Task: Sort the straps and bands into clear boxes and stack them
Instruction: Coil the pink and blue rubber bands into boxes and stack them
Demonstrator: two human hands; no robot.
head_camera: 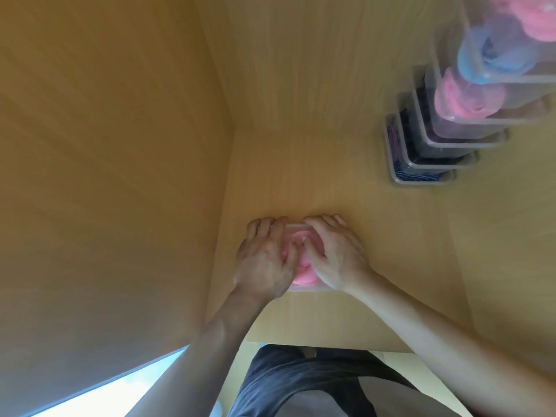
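We are holding a clear box (296, 227) on the bench (331, 182), close to the near edge and just beside the wooden side wall (120, 145). Our left hand (264, 260) is curling its fingers round the box's far left corner, its thumb tucking into the pink bands (304, 276) inside. Our right hand (334, 254) is hooking its fingers over the far rim, its thumb also pressing down on the bands. We cannot tell whether a lid is on the box, since our hands are covering most of it.

We are judging this as the packing-down step before this box joins the stack of clear boxes (436, 145), which is standing well apart at the far right and already carrying dark straps low down and pink and blue rolls higher up.

The bands are looking soft and springy, so they may be pushing back up once our thumbs lift, leaving the box bulging and sitting unevenly. That stack is already tall, and a careless placement on top may be enough to tip it.
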